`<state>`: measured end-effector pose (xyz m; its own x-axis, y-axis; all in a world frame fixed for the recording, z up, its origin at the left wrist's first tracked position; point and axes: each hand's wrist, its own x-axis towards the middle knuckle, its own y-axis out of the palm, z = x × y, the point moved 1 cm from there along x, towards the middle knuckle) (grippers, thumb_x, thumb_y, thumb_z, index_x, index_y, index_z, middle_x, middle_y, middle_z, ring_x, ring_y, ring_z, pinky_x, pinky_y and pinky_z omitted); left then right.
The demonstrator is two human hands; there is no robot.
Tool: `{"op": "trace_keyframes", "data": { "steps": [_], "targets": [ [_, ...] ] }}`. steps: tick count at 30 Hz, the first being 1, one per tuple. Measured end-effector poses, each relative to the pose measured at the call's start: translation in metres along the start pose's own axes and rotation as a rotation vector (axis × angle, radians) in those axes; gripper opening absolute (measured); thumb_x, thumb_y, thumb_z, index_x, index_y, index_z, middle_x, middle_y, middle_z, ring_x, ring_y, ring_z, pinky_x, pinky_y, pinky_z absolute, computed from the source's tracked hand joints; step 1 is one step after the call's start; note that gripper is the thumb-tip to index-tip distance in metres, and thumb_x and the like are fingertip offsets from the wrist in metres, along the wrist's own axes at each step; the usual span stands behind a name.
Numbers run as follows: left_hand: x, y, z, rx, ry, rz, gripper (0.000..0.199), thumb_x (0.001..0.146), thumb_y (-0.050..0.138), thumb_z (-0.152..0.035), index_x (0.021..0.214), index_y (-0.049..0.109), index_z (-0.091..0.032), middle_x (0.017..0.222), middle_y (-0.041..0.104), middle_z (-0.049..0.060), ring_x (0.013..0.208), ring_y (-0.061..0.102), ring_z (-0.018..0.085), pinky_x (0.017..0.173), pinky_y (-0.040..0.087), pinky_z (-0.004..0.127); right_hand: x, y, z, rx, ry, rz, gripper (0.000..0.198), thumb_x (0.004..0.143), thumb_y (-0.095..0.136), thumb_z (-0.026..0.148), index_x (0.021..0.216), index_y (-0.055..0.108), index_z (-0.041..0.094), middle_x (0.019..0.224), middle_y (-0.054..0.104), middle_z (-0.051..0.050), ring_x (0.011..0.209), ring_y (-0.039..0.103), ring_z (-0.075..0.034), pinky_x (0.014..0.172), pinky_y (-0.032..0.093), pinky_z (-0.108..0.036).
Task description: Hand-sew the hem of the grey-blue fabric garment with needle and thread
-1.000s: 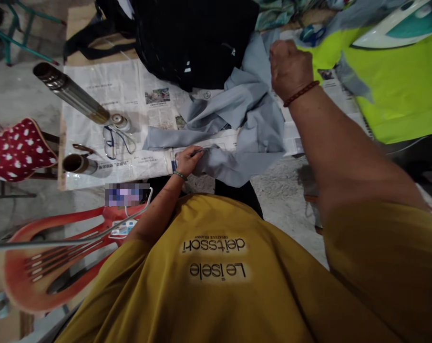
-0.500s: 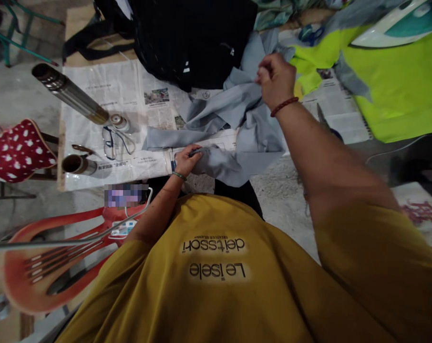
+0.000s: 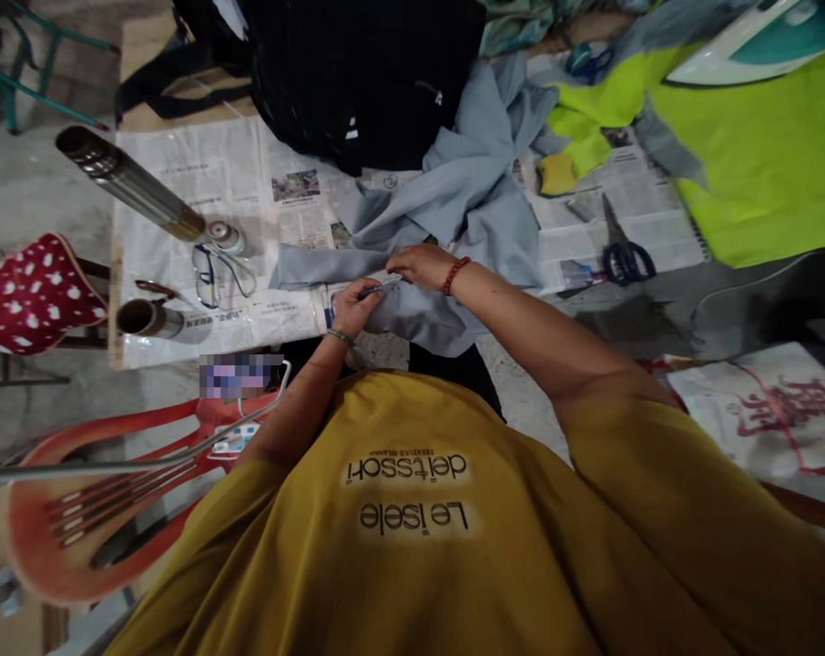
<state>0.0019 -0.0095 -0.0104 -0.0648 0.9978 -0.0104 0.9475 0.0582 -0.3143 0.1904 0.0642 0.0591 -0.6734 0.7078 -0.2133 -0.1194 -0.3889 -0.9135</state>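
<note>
Grey cloth (image 3: 446,205) lies crumpled over the newspaper, and its near part hangs over the table's front edge. My left hand (image 3: 354,307) is closed on a fold of it near that edge, thumb on top. Close beside it, my right hand (image 3: 422,267) has its fingertips pinched together at the same fold. Whatever is between those fingertips is too small to make out. Dark-handled scissors (image 3: 624,255) lie to the right of the cloth, with a yellow sponge-like piece (image 3: 555,175) farther back.
A black bag (image 3: 364,82) sits at the back. On the left stand a steel flask (image 3: 132,182), a cup (image 3: 149,317) and glasses (image 3: 211,273). An iron (image 3: 760,46) rests on neon-yellow cloth (image 3: 760,164) at right. A red chair (image 3: 36,510) stands lower left.
My right hand has come down from its raised place at the right, back to the fold beside my left hand. The scissors show fully now. My left hand stays on the cloth.
</note>
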Motion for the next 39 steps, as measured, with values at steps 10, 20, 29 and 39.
{"op": "trace_keyframes", "data": {
  "steps": [10,20,29,39],
  "targets": [
    [-0.001,0.002,-0.006,0.009,-0.011,0.005,0.004,0.079,0.072,-0.018,0.083,0.072,-0.017,0.086,0.074,0.000,0.087,0.067,0.017,0.088,0.053,0.030,-0.002,0.005,0.000,0.146,-0.033,0.013,0.033,0.094,0.054,0.009,0.111,0.079,0.023,0.108,0.072,-0.007,0.099,0.065,-0.021,0.091,0.045,-0.029],
    [0.000,0.000,-0.002,0.031,0.016,0.015,0.011,0.078,0.072,-0.031,0.084,0.073,-0.022,0.089,0.076,0.002,0.092,0.069,0.021,0.090,0.055,0.033,-0.002,0.006,-0.001,0.287,-0.069,-0.001,0.031,0.091,0.056,0.001,0.103,0.078,0.018,0.098,0.069,-0.004,0.090,0.059,-0.015,0.089,0.043,-0.026],
    [0.001,0.000,0.000,0.012,0.023,0.015,0.010,0.078,0.071,-0.028,0.086,0.073,-0.021,0.091,0.076,0.004,0.090,0.069,0.022,0.090,0.055,0.035,-0.002,0.003,-0.001,0.240,-0.058,0.007,0.032,0.089,0.055,0.001,0.099,0.078,0.019,0.098,0.069,-0.005,0.091,0.059,-0.017,0.089,0.043,-0.027],
    [0.001,0.001,-0.002,0.023,0.018,0.016,0.010,0.078,0.070,-0.027,0.085,0.074,-0.021,0.089,0.077,0.002,0.089,0.069,0.019,0.089,0.055,0.032,-0.004,0.001,0.009,0.324,-0.025,0.034,0.030,0.089,0.055,0.002,0.094,0.079,0.019,0.096,0.068,-0.003,0.086,0.058,-0.012,0.085,0.042,-0.023]
  ]
}}
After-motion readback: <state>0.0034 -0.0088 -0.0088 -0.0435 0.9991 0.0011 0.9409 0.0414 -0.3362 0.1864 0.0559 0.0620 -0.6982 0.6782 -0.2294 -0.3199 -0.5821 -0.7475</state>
